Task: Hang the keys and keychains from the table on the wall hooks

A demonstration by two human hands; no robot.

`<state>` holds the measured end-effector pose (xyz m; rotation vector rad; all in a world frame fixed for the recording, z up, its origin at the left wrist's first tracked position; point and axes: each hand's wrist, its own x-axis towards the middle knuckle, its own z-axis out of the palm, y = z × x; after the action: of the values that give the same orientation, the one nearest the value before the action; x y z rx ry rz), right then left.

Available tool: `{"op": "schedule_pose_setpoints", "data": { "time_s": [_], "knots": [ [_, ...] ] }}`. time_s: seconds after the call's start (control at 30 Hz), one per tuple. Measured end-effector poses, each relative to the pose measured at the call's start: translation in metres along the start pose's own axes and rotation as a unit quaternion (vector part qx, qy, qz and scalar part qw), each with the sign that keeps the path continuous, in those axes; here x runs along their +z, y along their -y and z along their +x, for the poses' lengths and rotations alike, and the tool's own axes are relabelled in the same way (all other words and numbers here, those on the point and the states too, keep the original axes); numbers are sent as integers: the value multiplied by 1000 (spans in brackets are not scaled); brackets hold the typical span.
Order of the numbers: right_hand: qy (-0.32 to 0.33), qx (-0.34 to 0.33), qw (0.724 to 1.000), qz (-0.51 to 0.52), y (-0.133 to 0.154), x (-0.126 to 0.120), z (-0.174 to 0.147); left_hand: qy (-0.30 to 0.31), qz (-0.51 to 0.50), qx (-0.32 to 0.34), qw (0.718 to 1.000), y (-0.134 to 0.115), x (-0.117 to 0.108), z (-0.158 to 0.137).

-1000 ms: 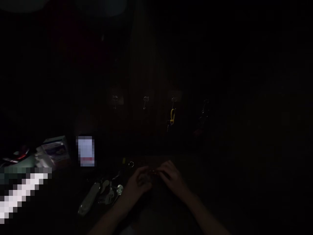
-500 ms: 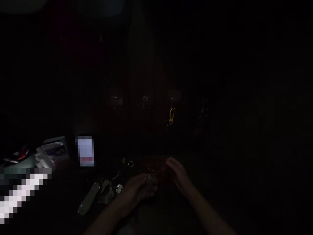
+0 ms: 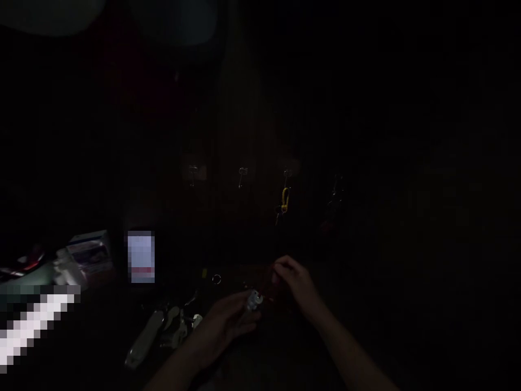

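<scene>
The scene is very dark. My left hand (image 3: 228, 320) is closed around small silvery metal pieces, apparently keys (image 3: 254, 300), whose shiny ends stick out past the fingertips. Just to the right, my right hand (image 3: 295, 279) pinches a dark red cord (image 3: 266, 279) that runs down towards the metal; its far end is too dark to make out. Left of my left hand lie several loose keys (image 3: 178, 335) beside a long pale object with rounded ends (image 3: 144, 340). Beyond them are a split ring (image 3: 216, 279) and a small yellow tag (image 3: 204, 273).
Hooks (image 3: 242, 172) line the dark upright surface ahead. From one hangs a yellow loop (image 3: 285, 200) with keys; something reddish (image 3: 325, 224) hangs farther right. A lit, blurred-out screen (image 3: 141, 257) stands at left, near a box (image 3: 91, 258) and a bright pixelated strip (image 3: 38, 328).
My left hand has turned a little, so the metal pieces catch more light. My right hand has shifted slightly, the red cord still between its fingers. The view has tilted slightly.
</scene>
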<state>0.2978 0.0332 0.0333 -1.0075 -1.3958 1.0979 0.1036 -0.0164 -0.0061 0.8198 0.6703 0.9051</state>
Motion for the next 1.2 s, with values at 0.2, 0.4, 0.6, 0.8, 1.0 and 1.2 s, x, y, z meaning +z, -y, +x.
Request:
{"op": "schedule_pose_setpoints", "data": {
  "time_s": [0.2, 0.4, 0.6, 0.8, 1.0, 1.2],
  "knots": [
    [25, -79, 990, -113, 37, -1, 13, -21, 62, 27, 997, 8, -1, 7],
    [-7, -152, 978, -140, 71, -7, 33, -123, 188, 77, 971, 9, -2, 10],
    [-50, -236, 956, -166, 103, -22, 68, -107, 333, 114, 930, 16, -4, 10],
    [-95, -278, 940, -174, 121, -38, 106, -85, 372, 93, 920, 22, -9, 11],
    [-97, -279, 940, -172, 123, -42, 129, -84, 388, 92, 913, 17, -5, 10],
    [-93, -292, 936, -171, 120, -46, 135, -77, 393, 85, 913, 18, -8, 12]
  ]
}}
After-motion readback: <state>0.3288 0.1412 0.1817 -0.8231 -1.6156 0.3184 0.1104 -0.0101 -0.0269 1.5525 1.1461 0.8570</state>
